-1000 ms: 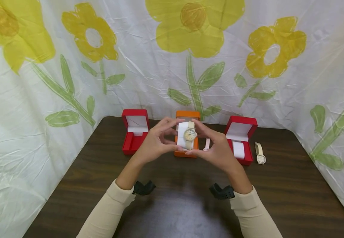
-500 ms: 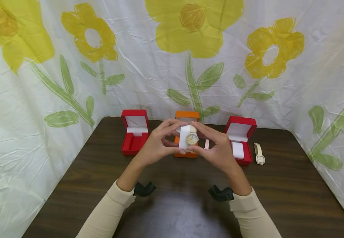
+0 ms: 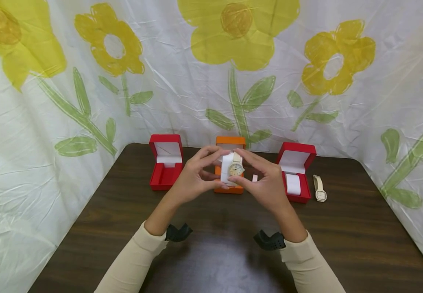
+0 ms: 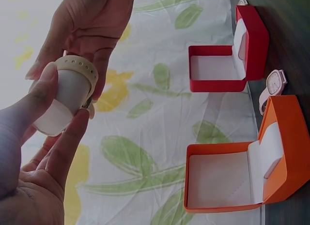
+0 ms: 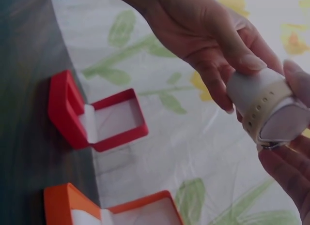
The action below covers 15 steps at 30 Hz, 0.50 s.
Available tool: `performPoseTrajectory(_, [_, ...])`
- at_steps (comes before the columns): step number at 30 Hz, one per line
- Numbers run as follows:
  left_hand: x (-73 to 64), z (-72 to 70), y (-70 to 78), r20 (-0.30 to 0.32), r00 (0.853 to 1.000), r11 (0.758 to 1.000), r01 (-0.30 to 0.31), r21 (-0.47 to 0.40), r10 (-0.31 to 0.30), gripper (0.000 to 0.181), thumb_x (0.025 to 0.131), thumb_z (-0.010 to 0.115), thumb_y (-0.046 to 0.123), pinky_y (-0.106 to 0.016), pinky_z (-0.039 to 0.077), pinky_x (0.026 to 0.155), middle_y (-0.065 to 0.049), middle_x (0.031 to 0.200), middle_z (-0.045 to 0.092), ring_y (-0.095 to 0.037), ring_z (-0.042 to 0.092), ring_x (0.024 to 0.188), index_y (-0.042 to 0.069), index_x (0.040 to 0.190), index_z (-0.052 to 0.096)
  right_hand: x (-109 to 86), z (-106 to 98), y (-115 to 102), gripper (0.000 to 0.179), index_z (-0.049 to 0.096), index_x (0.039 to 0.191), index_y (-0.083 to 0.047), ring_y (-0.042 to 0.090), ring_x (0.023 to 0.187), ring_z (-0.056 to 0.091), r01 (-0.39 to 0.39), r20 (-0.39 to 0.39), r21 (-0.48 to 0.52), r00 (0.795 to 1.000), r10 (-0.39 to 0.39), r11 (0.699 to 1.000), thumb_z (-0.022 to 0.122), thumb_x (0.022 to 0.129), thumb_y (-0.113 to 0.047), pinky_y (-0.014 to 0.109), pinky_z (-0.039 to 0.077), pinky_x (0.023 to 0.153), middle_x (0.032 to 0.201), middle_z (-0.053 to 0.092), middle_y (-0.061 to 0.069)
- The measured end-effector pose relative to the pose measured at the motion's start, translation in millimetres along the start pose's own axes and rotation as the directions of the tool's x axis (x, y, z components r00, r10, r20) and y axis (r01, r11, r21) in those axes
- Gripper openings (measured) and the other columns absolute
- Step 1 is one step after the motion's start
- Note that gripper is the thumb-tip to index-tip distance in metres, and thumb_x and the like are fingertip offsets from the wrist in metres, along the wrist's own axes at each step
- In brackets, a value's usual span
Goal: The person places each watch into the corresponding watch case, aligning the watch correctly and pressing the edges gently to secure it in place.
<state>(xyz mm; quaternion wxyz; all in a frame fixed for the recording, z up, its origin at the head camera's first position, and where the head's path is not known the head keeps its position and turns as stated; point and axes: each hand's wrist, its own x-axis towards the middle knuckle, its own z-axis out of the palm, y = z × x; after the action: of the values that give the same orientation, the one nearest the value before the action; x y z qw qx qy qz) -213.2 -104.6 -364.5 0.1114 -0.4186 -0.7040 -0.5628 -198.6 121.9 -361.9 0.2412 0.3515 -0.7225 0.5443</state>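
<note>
Now, over the wood-grain table, left hand and right hand hover before a square-edged orange box, respectively pinching a rounded white cushion and the cream, perforated-strap watch around it; the right thumb covers the watch's lower end, exposed a second ago.

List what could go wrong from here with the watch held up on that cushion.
The white cushion is held up between the left hand and right hand; a loosened grip might drop it.
The beige watch sits toward one end of the cushion and might slide off.
The pink watch lies near the orange box and might get knocked.
</note>
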Motion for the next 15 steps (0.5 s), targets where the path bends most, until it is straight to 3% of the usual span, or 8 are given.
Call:
performPoseTrajectory(8, [1.2,0.8,0.3,-0.01,1.0,1.0,0.005,0.006,-0.005,0.071,0.077,0.086,-0.002,-0.039,0.063,0.074,-0.008,0.138,0.051,-0.028,0.064,0.102,0.005,0.142,0.058,-1.5,6.9,-0.1,0.068,0.066,0.136,-0.009,0.022,0.1,0.07,-0.051,-0.057,0.003,0.997,0.051,0.999,0.087,0.074,0.005,0.033,0.062,0.076,0.133,0.067,0.004])
performPoseTrajectory(15, [1.2,-4.8,-1.0,-0.011,0.995,0.994,0.095,-0.061,-0.096,0.072,0.079,0.083,-0.005,-0.038,0.063,0.075,-0.005,0.136,0.053,-0.026,0.067,0.101,0.01,0.145,0.056,1.0,-2.3,0.4,0.086,0.054,0.147,-0.008,0.02,0.114,0.06,-0.029,0.096,-0.016,0.995,0.03,0.999,0.091,0.07,0.001,0.028,0.058,0.088,0.144,0.058,0.006])
